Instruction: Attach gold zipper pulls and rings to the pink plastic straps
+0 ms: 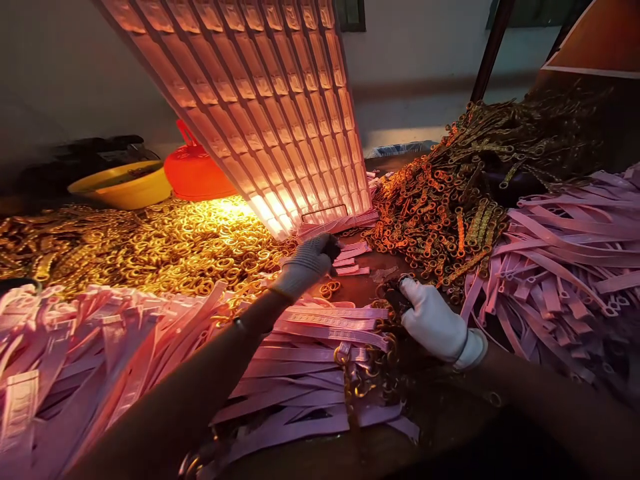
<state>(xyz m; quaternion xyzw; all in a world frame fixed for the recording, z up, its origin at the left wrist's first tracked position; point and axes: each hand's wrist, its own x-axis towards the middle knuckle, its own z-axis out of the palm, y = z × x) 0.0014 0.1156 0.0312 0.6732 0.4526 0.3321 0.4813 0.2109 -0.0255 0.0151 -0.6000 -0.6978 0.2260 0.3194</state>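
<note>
My left hand (306, 265), in a fingerless-looking light knit glove, reaches over the middle of the table with its fingers pinched together. What they hold, if anything, is hidden. Just right of those fingers lie short pink strap pieces (353, 255). A few gold rings (329, 289) are below them. My right hand (434, 321), in a white glove, is curled closed near the table's middle; I cannot make out what is in it. Between and below both hands lies a stack of pink straps (320, 327), with gold rings and clasps (367, 380) at its right end.
A heap of gold rings (200, 243) glows under a red lamp (197, 175), beside a yellow bowl (123, 185). A clear compartment tray (280, 100) leans upright at the back. Metal chain-like pieces (450, 200) pile up right. Pink straps lie at left (100, 347) and right (555, 260).
</note>
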